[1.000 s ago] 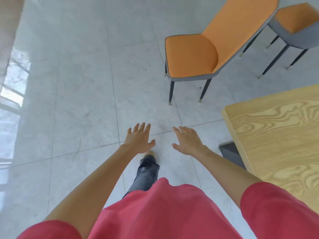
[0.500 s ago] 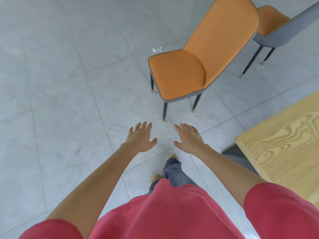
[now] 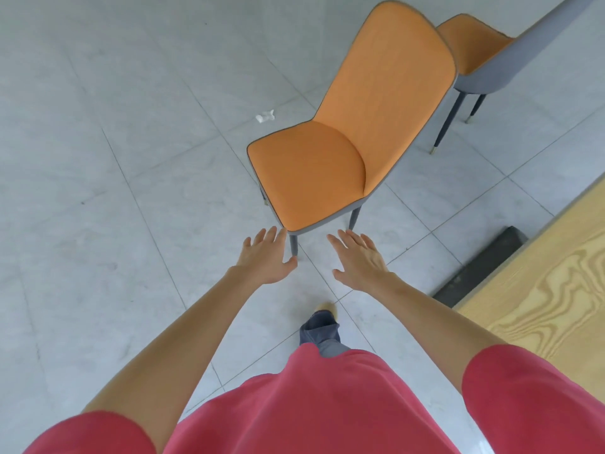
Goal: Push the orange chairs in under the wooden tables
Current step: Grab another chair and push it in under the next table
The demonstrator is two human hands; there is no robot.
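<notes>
An orange chair with a grey shell and dark legs stands on the pale tiled floor ahead of me, its seat front towards me. A second orange chair stands behind it at the upper right, back to back. The wooden table fills the right edge. My left hand is held out flat, fingers apart, just short of the seat's front edge. My right hand is held out the same way beside it. Both hands hold nothing.
A dark table base lies on the floor by the table's corner. A small white scrap lies on the tiles to the left of the chair. My leg and foot are below my hands.
I have walked closer to the near chair, which now looms larger and nearer my outstretched hands. My hands keep the same flat, spread pose.
</notes>
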